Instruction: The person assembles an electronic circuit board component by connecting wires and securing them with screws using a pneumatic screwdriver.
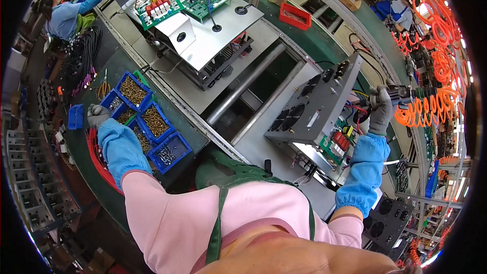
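Observation:
My left hand (97,115), in a grey glove with a blue sleeve cover, is at the left edge of a cluster of blue bins. Its fingers are curled closed; whatever they may hold is hidden. Brass-coloured screws fill a blue bin (147,93) close by, and silver ones lie in the nearest bin (189,148). Out to the right, my gloved right hand (380,111) grips a dark power screwdriver (401,94) with an orange coiled hose (431,107) beside it. That hand is next to a grey metal chassis (319,99) with fans and a green circuit board (332,144).
Ahead, a second metal unit (218,40) carries green circuit boards. Conveyor rollers (247,83) run between the two units. Pliers (104,88) and red wires (99,160) lie on the left bench. A red bin (295,16) stands farther off. A co-worker in blue (63,20) is at far left.

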Demonstrator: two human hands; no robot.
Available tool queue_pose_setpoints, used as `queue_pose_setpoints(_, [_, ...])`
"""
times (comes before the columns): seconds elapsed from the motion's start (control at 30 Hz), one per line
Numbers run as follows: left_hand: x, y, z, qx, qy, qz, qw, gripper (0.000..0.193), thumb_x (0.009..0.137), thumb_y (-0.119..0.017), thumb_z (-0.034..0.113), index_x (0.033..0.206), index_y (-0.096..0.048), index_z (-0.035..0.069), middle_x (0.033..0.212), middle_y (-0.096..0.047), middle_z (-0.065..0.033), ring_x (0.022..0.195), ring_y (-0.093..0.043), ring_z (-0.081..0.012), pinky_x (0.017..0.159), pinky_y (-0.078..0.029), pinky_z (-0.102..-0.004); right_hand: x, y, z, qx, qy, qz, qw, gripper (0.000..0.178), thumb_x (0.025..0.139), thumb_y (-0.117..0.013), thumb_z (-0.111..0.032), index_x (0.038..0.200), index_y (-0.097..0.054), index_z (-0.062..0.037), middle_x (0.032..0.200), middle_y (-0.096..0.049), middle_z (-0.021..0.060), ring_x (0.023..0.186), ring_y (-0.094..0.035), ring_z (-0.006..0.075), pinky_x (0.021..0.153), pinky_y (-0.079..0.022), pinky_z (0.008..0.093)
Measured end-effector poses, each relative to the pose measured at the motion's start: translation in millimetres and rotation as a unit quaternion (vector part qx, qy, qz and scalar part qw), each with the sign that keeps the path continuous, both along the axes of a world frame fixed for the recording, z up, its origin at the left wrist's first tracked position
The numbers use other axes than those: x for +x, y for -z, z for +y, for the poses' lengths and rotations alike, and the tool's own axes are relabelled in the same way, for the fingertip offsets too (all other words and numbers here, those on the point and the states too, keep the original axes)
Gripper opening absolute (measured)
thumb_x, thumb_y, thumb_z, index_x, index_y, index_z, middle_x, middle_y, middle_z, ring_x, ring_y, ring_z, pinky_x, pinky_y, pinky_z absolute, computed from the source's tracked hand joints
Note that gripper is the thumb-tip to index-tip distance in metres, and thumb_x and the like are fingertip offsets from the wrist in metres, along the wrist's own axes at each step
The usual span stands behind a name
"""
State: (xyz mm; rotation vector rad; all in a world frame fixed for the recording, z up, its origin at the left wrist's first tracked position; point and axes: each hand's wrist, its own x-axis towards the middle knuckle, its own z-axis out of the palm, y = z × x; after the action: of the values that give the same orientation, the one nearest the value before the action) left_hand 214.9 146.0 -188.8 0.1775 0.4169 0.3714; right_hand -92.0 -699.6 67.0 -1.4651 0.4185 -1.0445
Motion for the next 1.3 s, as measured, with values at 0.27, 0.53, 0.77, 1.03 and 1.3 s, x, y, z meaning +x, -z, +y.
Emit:
queue_pose_setpoints(0.27, [-34.5, -95.0, -149.6, -0.051, 0.167, -0.311, 0.934, 0.025, 0.088, -0.051, 0.016, 0.066, -0.045, 0.004, 0.058, -0.038, 0.0017, 0.046, -0.035, -0.0085, 0.036, -0.032, -0.0202, 0.5, -7.4, -14.3, -0.003, -0.002, 0.015, 1.0, 0.038, 0.077, -0.062, -0.008, 0.112, -0.05, 0.0034, 0.072, -0.061, 0.0128, 0.043, -0.047, 0.0111, 0.04, -0.035, 0.0239])
queue_pose_setpoints(0.53, [-129.0, -200.8, -418.0, -0.172, 0.443, -0.293, 0.83, 0.017, 0.091, -0.056, 0.02, 0.083, -0.054, 0.005, 0.065, -0.046, 0.0022, 0.049, -0.041, -0.0059, 0.035, -0.038, -0.0172, -24.6, -105.9, 37.5, 0.058, -0.143, -0.154, 0.976, 0.023, 0.08, -0.058, -0.017, 0.094, -0.055, 0.001, 0.067, -0.051, 0.006, 0.042, -0.035, 0.0086, 0.072, -0.046, 0.0326])
queue_pose_setpoints(0.77, [-195.2, -226.0, -550.4, -0.265, 0.531, -0.228, 0.772, 0.021, 0.09, -0.058, 0.025, 0.082, -0.052, 0.006, 0.083, -0.05, -0.0044, 0.058, -0.039, -0.0027, 0.04, -0.04, -0.0104, -83.6, -107.5, 49.8, -0.056, -0.311, -0.23, 0.92, 0.044, 0.077, -0.055, -0.013, 0.119, -0.046, -0.0006, 0.071, -0.037, -0.0011, 0.065, -0.037, 0.0108, 0.074, -0.036, 0.0311])
queue_pose_setpoints(1.03, [-217.2, -287.1, -536.7, 0.138, 0.46, -0.356, 0.801, 0.032, 0.089, -0.058, 0.021, 0.113, -0.052, 0.0, 0.096, -0.058, -0.0092, 0.094, -0.059, -0.0195, 0.093, -0.047, -0.0382, -111.0, -120.7, 33.3, -0.053, -0.257, -0.249, 0.932, 0.044, 0.074, -0.057, -0.016, 0.115, -0.048, -0.0044, 0.07, -0.033, -0.0026, 0.065, -0.035, 0.0113, 0.069, -0.032, 0.0301])
queue_pose_setpoints(1.3, [-219.9, -423.2, -603.7, 0.751, 0.124, -0.38, 0.526, 0.03, 0.078, -0.067, 0.018, 0.108, -0.064, 0.014, 0.093, -0.069, -0.007, 0.064, -0.063, -0.0227, 0.056, -0.049, -0.0369, -117.3, -143.0, 29.8, -0.046, -0.303, -0.304, 0.902, 0.036, 0.069, -0.057, -0.016, 0.103, -0.055, -0.0027, 0.07, -0.036, -0.0023, 0.07, -0.038, 0.0117, 0.082, -0.036, 0.0331])
